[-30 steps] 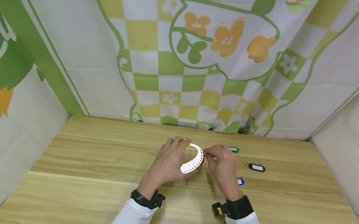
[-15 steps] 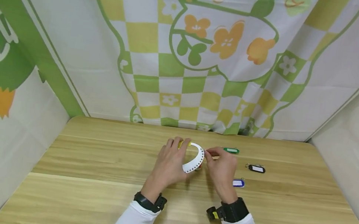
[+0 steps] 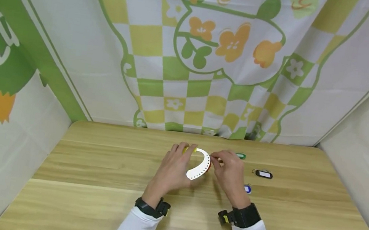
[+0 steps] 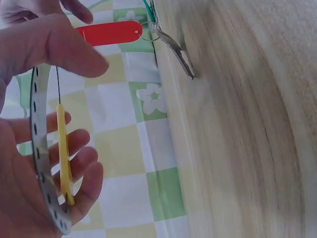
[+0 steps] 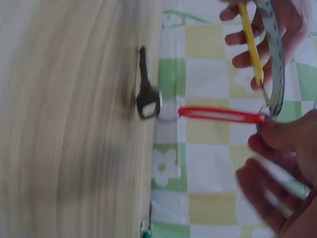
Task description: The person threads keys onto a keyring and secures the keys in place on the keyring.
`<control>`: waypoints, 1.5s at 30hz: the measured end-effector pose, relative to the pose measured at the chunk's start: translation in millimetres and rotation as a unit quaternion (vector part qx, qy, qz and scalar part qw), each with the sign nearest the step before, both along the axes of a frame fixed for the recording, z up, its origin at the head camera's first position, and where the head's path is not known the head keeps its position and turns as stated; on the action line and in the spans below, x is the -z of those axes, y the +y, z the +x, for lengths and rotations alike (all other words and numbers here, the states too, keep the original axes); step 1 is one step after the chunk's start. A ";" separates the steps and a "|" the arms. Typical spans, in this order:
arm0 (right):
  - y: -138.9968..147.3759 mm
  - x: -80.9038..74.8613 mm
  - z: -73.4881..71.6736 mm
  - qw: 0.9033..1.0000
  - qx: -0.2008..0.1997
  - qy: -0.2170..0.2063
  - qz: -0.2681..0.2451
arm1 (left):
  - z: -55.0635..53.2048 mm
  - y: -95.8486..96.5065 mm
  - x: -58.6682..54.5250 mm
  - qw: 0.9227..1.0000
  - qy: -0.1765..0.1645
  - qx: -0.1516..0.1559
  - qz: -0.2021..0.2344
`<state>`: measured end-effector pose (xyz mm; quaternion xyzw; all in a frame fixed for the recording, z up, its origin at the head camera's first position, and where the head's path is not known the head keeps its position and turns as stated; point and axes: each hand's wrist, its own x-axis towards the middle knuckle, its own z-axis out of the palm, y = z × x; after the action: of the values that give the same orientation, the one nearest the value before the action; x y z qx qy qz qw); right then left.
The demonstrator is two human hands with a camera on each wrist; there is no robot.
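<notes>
My left hand [image 3: 174, 167] grips a white crescent-shaped plate [image 3: 200, 168] with a row of small holes along its outer edge. A yellow key tag [image 4: 63, 153] lies along the plate, beside the left fingers. With thumb and fingertips, my right hand [image 3: 229, 170] pinches the end of a red key tag [image 5: 218, 115], right at the plate's edge. From the tag's other end a metal key [image 5: 147, 99] hangs on a thin ring. In the head view, only a sliver of the red tag shows behind the plate.
On the wooden table [image 3: 95, 165], right of my right hand, lie a green key tag [image 3: 241, 156], a black key tag [image 3: 263, 174] and a blue key tag [image 3: 247, 188]. My right hand and forearm partly cover the green and blue ones. A patterned curtain [image 3: 196, 101] hangs behind the table.
Since half a second ago my right wrist has shifted slightly right, covering more of the green and blue tags. More of the red tag shows beside the plate. The left hand barely moves.
</notes>
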<state>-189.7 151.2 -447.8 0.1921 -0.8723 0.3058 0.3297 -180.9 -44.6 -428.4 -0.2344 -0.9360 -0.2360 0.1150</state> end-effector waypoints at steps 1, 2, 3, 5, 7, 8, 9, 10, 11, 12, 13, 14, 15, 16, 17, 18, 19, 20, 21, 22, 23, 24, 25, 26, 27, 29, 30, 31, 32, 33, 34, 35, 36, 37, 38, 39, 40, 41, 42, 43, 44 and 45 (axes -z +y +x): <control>-1.0 -0.8 0.0 1.000 0.007 -0.016 -0.012 | -0.1 0.1 0.1 1.000 0.003 -0.004 0.002; -2.2 -1.6 -0.1 0.999 0.016 -0.034 -0.027 | -0.4 0.3 0.2 1.000 0.009 -0.010 0.003; -3.5 -2.2 0.0 0.997 0.025 -0.054 -0.043 | -0.6 0.7 0.0 1.000 0.014 -0.017 0.002; -6.0 -3.6 0.3 0.992 0.044 -0.091 -0.079 | -0.9 1.4 0.2 0.999 0.025 -0.029 0.000; -7.8 -4.0 1.4 0.985 0.057 -0.119 -0.107 | -0.6 2.3 0.7 0.999 0.027 -0.038 -0.005; -8.3 -3.7 2.0 0.983 0.061 -0.128 -0.116 | -0.3 2.8 1.0 0.999 0.025 -0.040 -0.006; -8.7 -3.3 2.3 0.982 0.063 -0.132 -0.122 | 0.1 3.1 1.4 0.999 0.023 -0.041 -0.007; -8.8 -2.9 2.6 0.982 0.062 -0.132 -0.123 | 0.4 3.6 1.7 0.999 0.021 -0.040 -0.005; -8.9 -2.5 2.7 0.982 0.059 -0.127 -0.123 | 0.4 4.1 1.9 0.999 0.020 -0.039 -0.004; -8.6 -1.9 2.5 0.984 0.054 -0.118 -0.119 | 0.6 4.6 1.8 0.999 0.018 -0.036 -0.002; -8.0 -1.4 2.1 0.987 0.049 -0.105 -0.112 | 0.6 4.9 1.9 0.999 0.018 -0.033 0.001; -7.2 -0.8 1.7 0.990 0.042 -0.090 -0.104 | 0.7 5.1 1.9 0.999 0.019 -0.029 0.005; -6.1 -0.3 1.2 0.992 0.034 -0.074 -0.096 | 0.8 5.2 2.0 0.999 0.020 -0.025 0.006; -5.0 -0.3 0.7 0.994 0.024 -0.057 -0.087 | 1.0 5.2 1.4 1.000 0.018 -0.020 0.009; -3.6 -0.3 0.3 0.996 0.015 -0.040 -0.077 | 1.3 5.0 1.2 1.000 0.018 -0.016 0.008; -2.1 -0.1 -0.1 0.998 0.008 -0.024 -0.063 | 1.9 4.7 1.0 1.000 0.015 -0.011 0.009; -0.5 -0.3 -0.6 0.999 -0.001 -0.009 -0.049 | 2.4 4.2 1.0 1.000 0.012 -0.006 0.008; 0.9 -0.4 -1.1 0.999 -0.010 0.006 -0.035 | 2.9 3.6 0.9 1.000 0.008 -0.002 0.008; 2.1 -0.7 -1.3 0.999 -0.017 0.021 -0.022 | 3.3 3.0 0.8 1.000 0.004 0.002 0.006; 3.3 -0.9 -1.8 0.999 -0.024 0.033 -0.010 | 3.5 2.3 0.6 1.000 0.000 0.005 0.005; 4.2 -1.1 -2.0 0.999 -0.029 0.043 0.002 | 3.6 1.6 0.5 1.000 -0.003 0.008 0.005; 4.8 -1.5 -2.0 0.998 -0.032 0.048 0.010 | 3.6 0.9 0.1 1.000 -0.007 0.011 0.006; 5.1 -1.9 -1.7 0.998 -0.034 0.048 0.012 | 3.5 0.4 -0.3 1.000 -0.010 0.012 0.006; 4.9 -2.4 -1.2 0.999 -0.032 0.042 0.010 | 3.3 0.1 -0.8 1.000 -0.011 0.013 0.007; 4.3 -2.6 -0.6 0.999 -0.028 0.029 0.002 | 3.0 -0.1 -1.3 1.000 -0.011 0.011 0.005; 2.3 -3.5 0.8 1.000 -0.009 -0.013 -0.022 | 2.5 0.3 -2.2 1.000 -0.007 0.004 0.002; 0.9 -3.5 1.2 0.998 0.005 -0.039 -0.039 | 2.3 0.7 -2.5 1.000 -0.004 -0.002 -0.001; -0.2 -3.3 1.7 0.996 0.021 -0.068 -0.058 | 1.9 1.6 -2.6 1.000 -0.003 -0.007 -0.005; -1.3 -3.1 2.1 0.992 0.036 -0.094 -0.075 | 1.6 2.6 -2.6 1.000 0.000 -0.012 -0.010; -2.4 -2.9 2.5 0.988 0.049 -0.116 -0.090 | 1.5 3.4 -2.3 1.000 0.002 -0.017 -0.014; -3.4 -2.9 2.9 0.984 0.060 -0.133 -0.102 | 1.6 4.3 -2.1 1.000 0.003 -0.020 -0.016; -4.2 -2.9 3.2 0.981 0.068 -0.144 -0.111 | 1.6 4.9 -1.8 1.000 0.004 -0.022 -0.017; -4.8 -2.9 3.3 0.979 0.070 -0.149 -0.118 | 1.7 5.4 -1.4 1.000 0.004 -0.024 -0.018; -5.3 -3.3 3.7 0.979 0.070 -0.150 -0.122 | 1.7 5.8 -1.0 0.999 0.007 -0.025 -0.019; -5.5 -3.5 3.6 0.980 0.066 -0.146 -0.122 | 1.7 5.9 -0.6 1.000 0.010 -0.025 -0.017; -5.6 -4.0 3.4 0.981 0.060 -0.137 -0.120 | 1.7 5.9 -0.1 1.000 0.012 -0.023 -0.013; -5.5 -4.2 3.0 0.984 0.052 -0.125 -0.116 | 1.6 5.7 0.2 1.000 0.013 -0.020 -0.009; -5.0 -4.2 2.4 0.987 0.044 -0.112 -0.111 | 1.5 5.3 0.6 1.000 0.013 -0.017 -0.005; -4.4 -4.2 2.0 0.989 0.034 -0.099 -0.106 | 1.3 4.8 1.2 1.000 0.013 -0.013 -0.002; -3.7 -4.1 1.5 0.991 0.024 -0.084 -0.098 | 1.1 4.3 1.5 1.000 0.013 -0.008 0.002; -2.7 -4.0 1.1 0.994 0.015 -0.067 -0.087 | 0.9 3.6 1.7 1.000 0.010 -0.003 0.006; -1.6 -3.9 0.7 0.996 0.006 -0.051 -0.074 | 0.8 2.9 1.8 1.000 0.007 0.003 0.007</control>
<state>-189.0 149.6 -443.8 0.1460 -0.8642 0.3764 0.3004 -180.1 -41.7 -430.3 -0.2381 -0.9330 -0.2409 0.1219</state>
